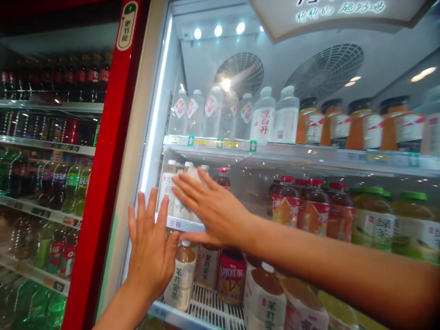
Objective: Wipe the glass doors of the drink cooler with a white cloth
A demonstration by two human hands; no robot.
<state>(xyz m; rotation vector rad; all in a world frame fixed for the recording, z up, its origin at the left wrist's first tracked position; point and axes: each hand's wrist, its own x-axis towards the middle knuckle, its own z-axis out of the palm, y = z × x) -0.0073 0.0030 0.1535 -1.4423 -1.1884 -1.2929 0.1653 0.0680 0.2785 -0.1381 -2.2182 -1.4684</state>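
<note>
My left hand (151, 247) is raised at the left side of a lit drinks fridge, its fingers spread and pointing up. My right hand (215, 208) reaches in from the right, palm flat and fingers stretched to the upper left. Neither hand holds anything I can see. Behind the right fingers stand white-labelled tea bottles (167, 181), partly hidden. Just right of my left hand, on the shelf below, is a jasmine tea bottle (180, 277). Reflections suggest a glass door in front of the drinks; whether my palms touch it I cannot tell.
Water bottles (263, 117) and orange-brown drinks (338, 123) line the upper shelf. Red-capped bottles (285, 199) and green-capped bottles (374, 215) stand on the middle shelf at right. A red-framed fridge (99, 183) with shelves of soft drinks adjoins on the left.
</note>
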